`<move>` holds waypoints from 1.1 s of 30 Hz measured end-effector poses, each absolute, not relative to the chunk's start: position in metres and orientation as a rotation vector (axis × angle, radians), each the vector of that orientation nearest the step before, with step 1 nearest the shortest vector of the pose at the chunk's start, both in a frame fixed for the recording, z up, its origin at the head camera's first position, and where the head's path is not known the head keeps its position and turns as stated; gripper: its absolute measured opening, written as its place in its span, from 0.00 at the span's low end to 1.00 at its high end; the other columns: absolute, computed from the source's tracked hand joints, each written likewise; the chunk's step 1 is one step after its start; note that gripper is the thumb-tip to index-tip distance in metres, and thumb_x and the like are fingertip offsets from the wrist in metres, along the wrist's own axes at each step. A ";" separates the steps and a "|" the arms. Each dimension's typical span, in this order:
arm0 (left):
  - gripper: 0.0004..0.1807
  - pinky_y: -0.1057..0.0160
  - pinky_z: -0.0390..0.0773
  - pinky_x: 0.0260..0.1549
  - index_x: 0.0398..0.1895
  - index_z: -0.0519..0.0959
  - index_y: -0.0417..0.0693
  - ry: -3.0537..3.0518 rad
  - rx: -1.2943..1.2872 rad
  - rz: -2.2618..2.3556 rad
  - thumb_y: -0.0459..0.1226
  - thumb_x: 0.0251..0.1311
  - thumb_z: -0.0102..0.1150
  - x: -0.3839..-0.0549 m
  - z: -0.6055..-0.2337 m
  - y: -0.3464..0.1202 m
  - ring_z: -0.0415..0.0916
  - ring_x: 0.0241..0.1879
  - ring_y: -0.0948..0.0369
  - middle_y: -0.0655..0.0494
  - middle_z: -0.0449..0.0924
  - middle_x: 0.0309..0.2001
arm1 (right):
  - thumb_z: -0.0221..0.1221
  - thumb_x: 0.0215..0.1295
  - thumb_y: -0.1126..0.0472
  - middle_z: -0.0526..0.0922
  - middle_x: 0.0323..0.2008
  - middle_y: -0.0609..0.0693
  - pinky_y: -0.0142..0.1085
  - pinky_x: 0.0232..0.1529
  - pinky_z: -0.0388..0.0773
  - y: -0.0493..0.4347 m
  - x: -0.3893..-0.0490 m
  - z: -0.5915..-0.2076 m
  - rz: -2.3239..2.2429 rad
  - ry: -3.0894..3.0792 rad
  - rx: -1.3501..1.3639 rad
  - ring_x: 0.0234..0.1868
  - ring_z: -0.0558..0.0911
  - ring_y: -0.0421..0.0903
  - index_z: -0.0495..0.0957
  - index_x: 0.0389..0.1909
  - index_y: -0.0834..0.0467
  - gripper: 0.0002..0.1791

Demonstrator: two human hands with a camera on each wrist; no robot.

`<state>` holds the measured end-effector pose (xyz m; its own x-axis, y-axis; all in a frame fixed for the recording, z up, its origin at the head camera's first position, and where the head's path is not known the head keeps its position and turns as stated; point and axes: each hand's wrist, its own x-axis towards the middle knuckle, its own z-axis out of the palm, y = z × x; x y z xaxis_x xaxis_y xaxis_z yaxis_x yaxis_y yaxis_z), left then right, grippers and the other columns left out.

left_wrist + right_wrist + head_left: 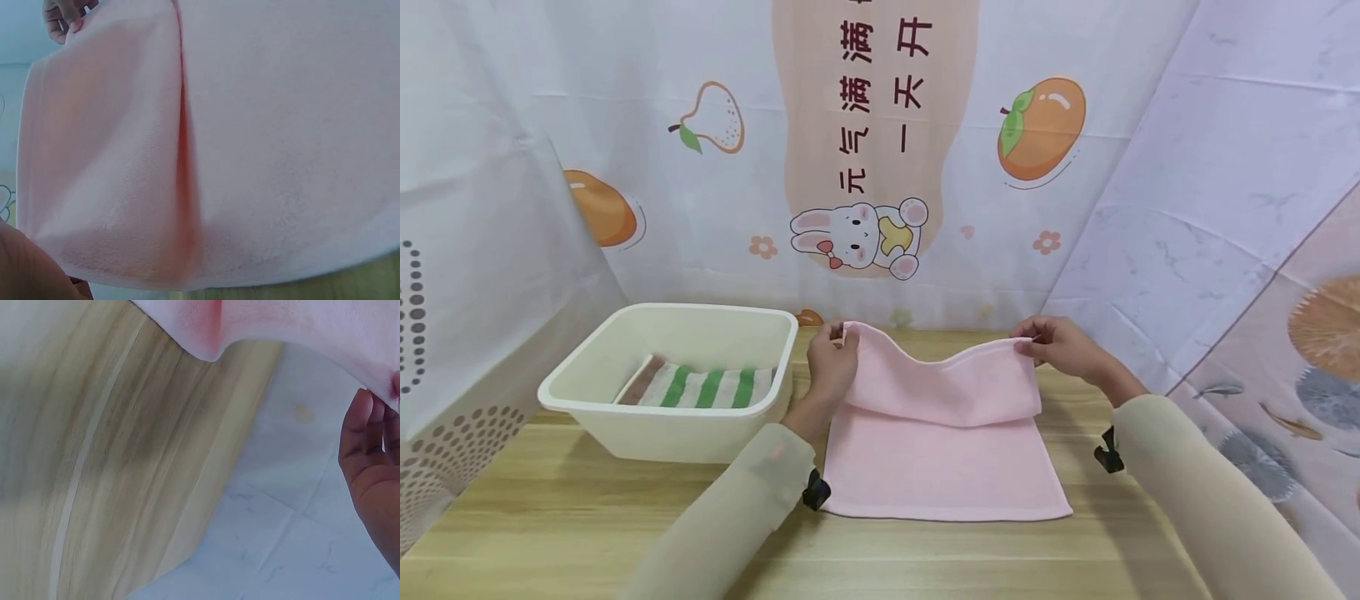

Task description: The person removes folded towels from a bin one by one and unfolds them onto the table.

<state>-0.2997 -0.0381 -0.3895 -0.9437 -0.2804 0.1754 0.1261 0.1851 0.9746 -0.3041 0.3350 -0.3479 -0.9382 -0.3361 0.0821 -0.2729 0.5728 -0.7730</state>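
A pink towel (940,475) lies on the table with its far part lifted and sagging in the middle. My left hand (832,367) pinches its far left corner, thumb on the near side. At the far right corner my right hand (1060,346) pinches the edge between thumb and fingers. The left wrist view has the towel (281,137) filling most of the picture, with a crease running down it. In the right wrist view the right hand (375,450) holds the towel's corner above the table's edge.
Left of the towel stands a cream plastic basin (662,429), close to my left forearm. Inside it lies a striped cloth (707,387) in green, white and brown. A printed curtain (700,217) hangs behind the wooden table (550,517).
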 end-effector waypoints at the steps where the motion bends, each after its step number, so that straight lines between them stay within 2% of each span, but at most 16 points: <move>1: 0.13 0.60 0.75 0.41 0.54 0.80 0.41 -2.139 0.160 -1.823 0.39 0.73 0.58 -0.302 -0.390 -0.037 0.74 0.42 0.54 0.47 0.79 0.49 | 0.62 0.73 0.64 0.81 0.46 0.62 0.39 0.39 0.85 0.335 -0.305 -0.348 -1.313 2.726 -0.516 0.38 0.81 0.45 0.80 0.52 0.66 0.12; 11: 0.13 0.65 0.74 0.36 0.52 0.81 0.39 -2.023 0.229 -1.861 0.39 0.72 0.60 -0.321 -0.398 -0.033 0.73 0.38 0.57 0.46 0.78 0.46 | 0.61 0.74 0.62 0.82 0.47 0.63 0.42 0.40 0.85 0.334 -0.322 -0.351 -1.358 2.792 -0.421 0.39 0.81 0.44 0.79 0.55 0.67 0.16; 15: 0.14 0.64 0.75 0.38 0.52 0.82 0.38 -1.989 0.275 -1.879 0.39 0.72 0.61 -0.329 -0.401 -0.031 0.74 0.40 0.56 0.46 0.78 0.45 | 0.61 0.74 0.62 0.82 0.49 0.64 0.42 0.41 0.85 0.333 -0.328 -0.351 -1.365 2.806 -0.374 0.40 0.81 0.44 0.78 0.56 0.68 0.16; 22: 0.15 0.59 0.77 0.44 0.54 0.81 0.37 -1.974 0.317 -1.874 0.39 0.73 0.60 -0.339 -0.398 -0.029 0.75 0.45 0.54 0.44 0.78 0.48 | 0.59 0.76 0.61 0.80 0.51 0.66 0.36 0.41 0.84 0.328 -0.337 -0.350 -1.388 2.816 -0.254 0.45 0.79 0.50 0.78 0.57 0.68 0.17; 24: 0.15 0.58 0.77 0.44 0.54 0.81 0.37 -1.968 0.324 -1.879 0.39 0.72 0.60 -0.341 -0.398 -0.029 0.75 0.45 0.53 0.44 0.78 0.48 | 0.59 0.76 0.62 0.79 0.50 0.66 0.37 0.42 0.85 0.326 -0.341 -0.351 -1.396 2.825 -0.235 0.46 0.79 0.51 0.78 0.57 0.68 0.17; 33: 0.14 0.59 0.77 0.45 0.51 0.81 0.39 -1.940 0.428 -1.932 0.41 0.73 0.59 -0.354 -0.403 -0.029 0.74 0.44 0.55 0.48 0.77 0.44 | 0.59 0.74 0.64 0.79 0.48 0.64 0.45 0.47 0.85 0.317 -0.360 -0.358 -1.399 2.896 -0.219 0.40 0.78 0.41 0.78 0.55 0.70 0.15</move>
<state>-0.3540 -0.0293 -0.4028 -0.8859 -0.4616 0.0452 0.0434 0.0145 0.9990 -0.3600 0.3168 -0.3579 -0.9874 -0.0864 0.1328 -0.1578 0.6148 -0.7727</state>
